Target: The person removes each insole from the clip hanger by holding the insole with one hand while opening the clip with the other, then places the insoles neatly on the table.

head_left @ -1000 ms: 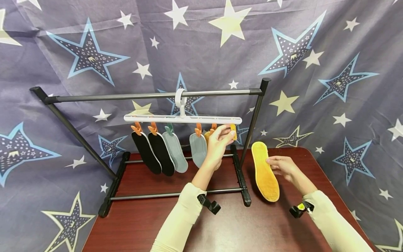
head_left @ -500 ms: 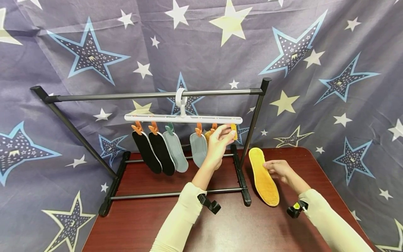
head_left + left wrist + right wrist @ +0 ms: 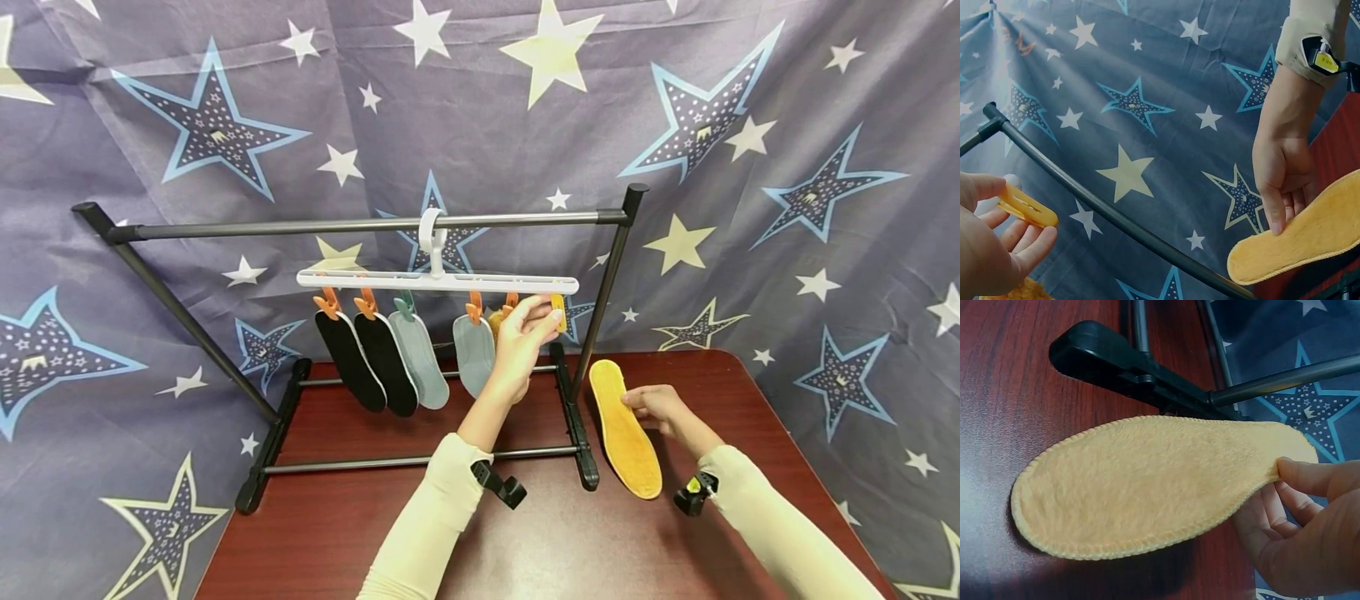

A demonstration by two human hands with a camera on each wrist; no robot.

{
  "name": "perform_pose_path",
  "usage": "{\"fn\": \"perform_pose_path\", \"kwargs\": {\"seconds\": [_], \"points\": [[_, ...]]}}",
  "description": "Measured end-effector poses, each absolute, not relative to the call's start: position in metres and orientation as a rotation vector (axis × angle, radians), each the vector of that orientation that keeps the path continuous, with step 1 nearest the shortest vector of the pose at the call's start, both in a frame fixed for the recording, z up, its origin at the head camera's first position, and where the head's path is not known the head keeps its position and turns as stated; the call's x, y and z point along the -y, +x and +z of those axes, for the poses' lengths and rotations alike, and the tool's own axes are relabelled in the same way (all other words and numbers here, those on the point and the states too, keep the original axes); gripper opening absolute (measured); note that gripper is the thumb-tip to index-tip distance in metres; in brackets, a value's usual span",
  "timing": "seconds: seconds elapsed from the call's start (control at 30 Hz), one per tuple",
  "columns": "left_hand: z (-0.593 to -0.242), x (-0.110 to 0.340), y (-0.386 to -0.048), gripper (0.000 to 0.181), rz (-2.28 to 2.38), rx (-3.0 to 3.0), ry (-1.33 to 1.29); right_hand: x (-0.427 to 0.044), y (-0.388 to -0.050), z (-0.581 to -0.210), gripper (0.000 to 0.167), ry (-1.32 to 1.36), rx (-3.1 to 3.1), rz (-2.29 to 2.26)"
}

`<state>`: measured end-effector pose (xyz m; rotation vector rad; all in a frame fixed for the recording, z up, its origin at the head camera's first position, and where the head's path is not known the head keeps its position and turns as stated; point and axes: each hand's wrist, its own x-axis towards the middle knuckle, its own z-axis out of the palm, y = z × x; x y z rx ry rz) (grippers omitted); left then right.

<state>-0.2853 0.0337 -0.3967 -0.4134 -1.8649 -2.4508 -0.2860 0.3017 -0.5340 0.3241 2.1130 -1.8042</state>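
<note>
My left hand (image 3: 517, 346) pinches a yellow clip (image 3: 558, 313) at the right end of the white hanger (image 3: 495, 283). In the left wrist view that clip (image 3: 1027, 209) sits between thumb and fingertips. My right hand (image 3: 663, 410) holds a fuzzy yellow insole (image 3: 628, 442) by its edge, thumb on top and fingers beneath, right of the rack. The insole (image 3: 1129, 487) slants over the table in the right wrist view. Left of my left hand hang two black insoles (image 3: 348, 362), a grey insole (image 3: 420, 362) and another grey insole (image 3: 472, 354). Something yellow behind the hand is mostly hidden.
A black metal rack (image 3: 360, 227) carries the hanger and stands on the reddish-brown table (image 3: 555, 542). Orange clips (image 3: 365, 305) and a green clip (image 3: 405, 305) grip the hanging insoles. A grey star-patterned cloth (image 3: 480, 108) covers the background.
My right hand has moved left and slightly down with the yellow insole, closer to the rack's foot. The left hand stays at the yellow clip.
</note>
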Motion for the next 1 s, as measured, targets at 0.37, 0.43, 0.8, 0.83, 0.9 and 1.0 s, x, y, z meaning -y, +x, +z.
{"fn": "perform_pose_path", "kwargs": {"seconds": [0.37, 0.43, 0.8, 0.83, 0.9, 1.0], "points": [[-0.397, -0.035, -0.286, 0.039, -2.463, 1.851, -0.417, -0.293, -0.293, -0.545, 0.026, 0.373, -2.192, -1.731], [-0.398, -0.035, -0.287, 0.039, -2.462, 1.851, -0.417, -0.292, -0.294, -0.546, 0.028, 0.384, -2.205, -1.714], [-0.397, -0.036, -0.286, 0.039, -2.459, 1.852, -0.404, -0.288, -0.3, -0.556, 0.021, 0.435, -2.227, -1.712], [-0.396, -0.036, -0.286, 0.039, -2.459, 1.853, -0.401, -0.288, -0.3, -0.557, 0.021, 0.434, -2.226, -1.713], [-0.396, -0.036, -0.285, 0.039, -2.455, 1.856, -0.395, -0.287, -0.3, -0.559, 0.022, 0.447, -2.229, -1.719], [-0.396, -0.036, -0.285, 0.04, -2.45, 1.859, -0.389, -0.286, -0.3, -0.56, 0.022, 0.474, -2.238, -1.716]]}}
